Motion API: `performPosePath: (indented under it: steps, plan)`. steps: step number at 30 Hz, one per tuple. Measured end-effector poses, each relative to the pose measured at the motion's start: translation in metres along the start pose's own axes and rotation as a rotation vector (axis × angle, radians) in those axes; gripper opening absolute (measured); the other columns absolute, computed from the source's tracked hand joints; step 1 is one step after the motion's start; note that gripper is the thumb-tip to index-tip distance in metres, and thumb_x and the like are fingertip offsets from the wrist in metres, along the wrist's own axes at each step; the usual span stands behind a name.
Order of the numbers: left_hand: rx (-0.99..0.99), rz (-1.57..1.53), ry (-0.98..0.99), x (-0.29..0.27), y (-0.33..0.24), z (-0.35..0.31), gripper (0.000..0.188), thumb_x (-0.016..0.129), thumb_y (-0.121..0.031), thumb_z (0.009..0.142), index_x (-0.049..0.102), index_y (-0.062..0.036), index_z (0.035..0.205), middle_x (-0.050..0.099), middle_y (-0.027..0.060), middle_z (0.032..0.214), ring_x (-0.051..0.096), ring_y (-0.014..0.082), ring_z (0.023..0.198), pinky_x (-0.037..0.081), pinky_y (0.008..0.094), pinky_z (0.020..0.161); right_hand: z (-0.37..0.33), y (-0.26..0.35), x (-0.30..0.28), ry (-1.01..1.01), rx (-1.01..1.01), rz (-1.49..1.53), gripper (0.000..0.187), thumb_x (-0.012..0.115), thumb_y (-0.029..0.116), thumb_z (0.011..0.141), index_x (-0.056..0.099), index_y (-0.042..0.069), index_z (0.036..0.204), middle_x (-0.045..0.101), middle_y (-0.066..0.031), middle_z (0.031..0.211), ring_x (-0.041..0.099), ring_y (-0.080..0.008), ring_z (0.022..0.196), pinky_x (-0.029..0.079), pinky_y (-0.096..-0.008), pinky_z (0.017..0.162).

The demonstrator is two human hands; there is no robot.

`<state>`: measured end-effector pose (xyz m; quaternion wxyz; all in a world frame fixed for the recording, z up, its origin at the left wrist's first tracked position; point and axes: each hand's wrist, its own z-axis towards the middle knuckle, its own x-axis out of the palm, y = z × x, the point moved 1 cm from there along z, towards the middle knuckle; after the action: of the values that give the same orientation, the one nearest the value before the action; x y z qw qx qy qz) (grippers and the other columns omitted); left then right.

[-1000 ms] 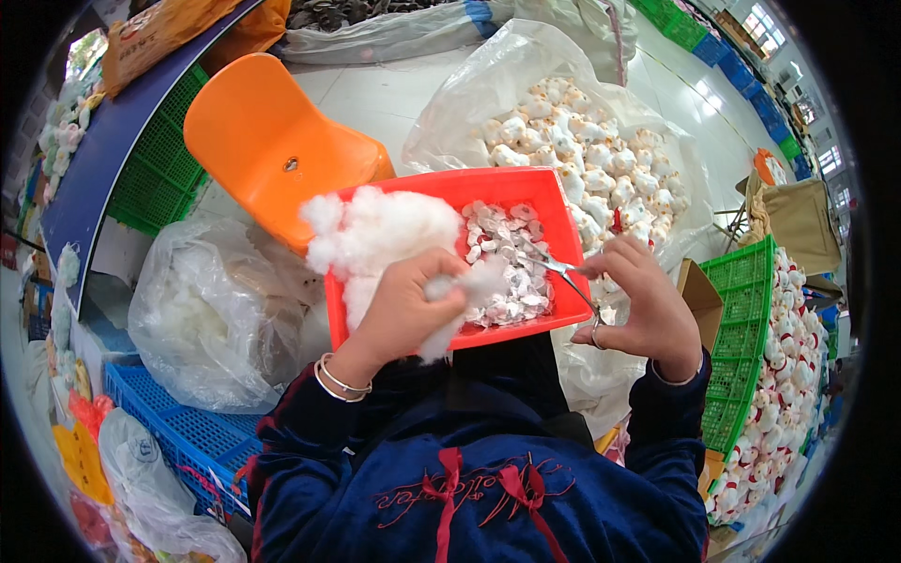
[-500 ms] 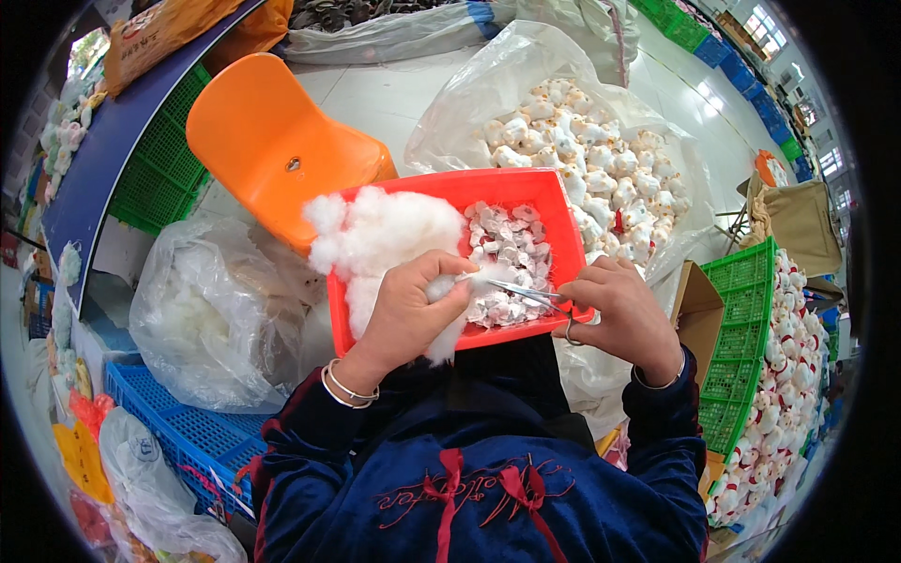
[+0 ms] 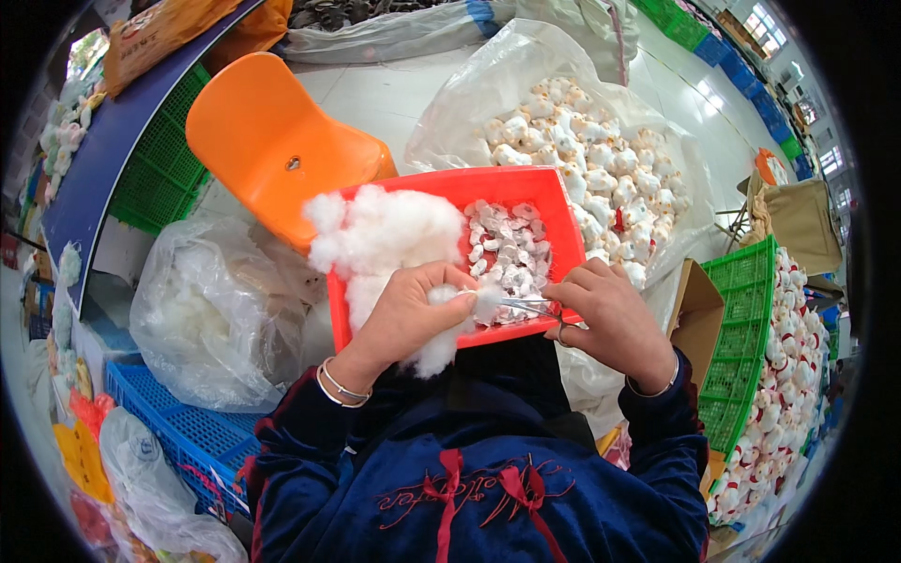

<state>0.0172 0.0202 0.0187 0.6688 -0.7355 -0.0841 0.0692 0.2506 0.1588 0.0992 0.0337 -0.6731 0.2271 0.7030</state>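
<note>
My left hand (image 3: 422, 310) is closed over the red tray (image 3: 554, 197), pinching a small white piece with fluffy stuffing (image 3: 488, 302) around it. More stuffing trails under its palm. My right hand (image 3: 605, 314) grips the ring handles of slender metal forceps (image 3: 530, 305). The forceps point left, and their tips go into the white fluff at my left fingertips, hidden there. A large heap of white stuffing (image 3: 394, 225) fills the tray's left side. Several small white fabric pieces (image 3: 511, 249) lie in its right side.
Beyond the tray, a clear plastic bag (image 3: 450, 122) holds many small white stuffed figures (image 3: 601, 169). An orange chair (image 3: 282, 141) stands at the far left. A bag of stuffing (image 3: 216, 319) and a blue crate (image 3: 178, 413) are left; a green crate (image 3: 737, 347) is right.
My right hand and the forceps have shifted slightly left and down, with the tips now inside the fluff. My left hand has moved slightly down, and more stuffing hangs over the tray's near edge.
</note>
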Motion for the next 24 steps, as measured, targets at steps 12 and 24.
performPosePath:
  steps: [12,24]
  plan:
    - [-0.069,-0.349,-0.135,0.007,0.002,0.002,0.013,0.072,-0.013,0.099,0.073,-0.0009,0.104,0.075,0.0043,0.095,0.066,0.0067,0.086,0.054,0.0237,0.079,0.003,0.006,-0.012,-0.104,0.014,-0.136,0.050,0.087,0.019,0.069,0.068,0.011,0.114,0.063,-0.0065,0.104,0.057,-0.0290,0.109,0.041,-0.0439,0.093]
    - [0.046,-0.092,-0.142,0.007,0.007,0.005,0.009,0.070,-0.008,0.097,0.073,-0.0019,0.101,0.072,0.0003,0.090,0.064,0.0047,0.081,0.052,0.0220,0.073,0.003,0.005,-0.003,-0.037,-0.018,-0.084,0.042,0.084,0.022,0.074,0.070,0.011,0.112,0.065,-0.0063,0.100,0.060,-0.0278,0.105,0.045,-0.0429,0.088]
